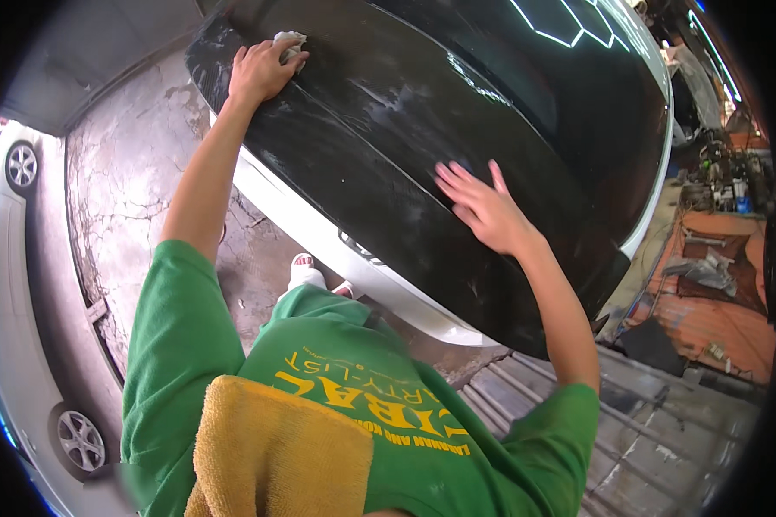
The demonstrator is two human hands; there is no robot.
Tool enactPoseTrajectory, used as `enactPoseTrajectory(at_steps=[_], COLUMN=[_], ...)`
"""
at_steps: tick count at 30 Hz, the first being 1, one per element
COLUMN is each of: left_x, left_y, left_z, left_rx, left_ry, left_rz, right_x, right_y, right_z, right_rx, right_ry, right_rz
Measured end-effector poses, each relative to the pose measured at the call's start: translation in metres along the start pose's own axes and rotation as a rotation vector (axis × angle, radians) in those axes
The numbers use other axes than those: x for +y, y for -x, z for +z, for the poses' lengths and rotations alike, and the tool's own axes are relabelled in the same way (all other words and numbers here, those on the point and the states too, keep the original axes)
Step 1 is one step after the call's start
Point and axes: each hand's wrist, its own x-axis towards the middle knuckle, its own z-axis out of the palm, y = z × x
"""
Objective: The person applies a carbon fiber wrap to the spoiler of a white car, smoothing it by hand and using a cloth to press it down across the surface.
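Note:
A dark hood (319,164) of a white car spreads out in front of me, with pale hazy smears and a raised crease along it. At its far left part, my left hand (263,73) grips a crumpled white cloth (291,41) against the surface. My right hand (485,207) is over the middle right of the hood, fingers stretched out and thumb apart, holding nothing. It is slightly blurred, and I cannot tell whether the palm touches the panel. The car's white front edge (397,280) with a round badge lies nearest my body.
A yellow towel (280,448) hangs over my green shirt. Another pale car (13,284) stands at the left beyond cracked concrete (138,181). To the right are an orange sheet (733,302), cluttered tools and a ribbed floor section (612,431). Hexagonal lights reflect in the glass.

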Motion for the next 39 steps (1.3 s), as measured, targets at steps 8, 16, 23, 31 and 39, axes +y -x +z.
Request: enactPoseTrajectory(at_steps=[8,16,23,31,39], left_x=[0.013,0.006,0.020,0.008,-0.035], left_y=[-0.014,-0.001,-0.012,0.000,-0.062], left_z=[-0.001,-0.003,-0.005,-0.003,0.010], left_rx=[0.022,0.046,0.078,0.099,0.256], left_ry=[0.030,-0.016,0.009,0.070,0.238], left_rz=[0.031,-0.026,0.007,-0.011,0.140], right_x=[-0.016,0.000,-0.027,-0.014,-0.048], right_y=[-0.110,-0.010,-0.179,-0.102,-0.241], right_z=[0.007,-0.003,-0.008,-0.005,-0.016], right_rx=[0.189,-0.012,0.159,0.075,0.206], right_ry=[-0.012,-0.038,0.000,-0.082,-0.129], right_rz=[-0.069,-0.071,-0.131,-0.174,-0.089])
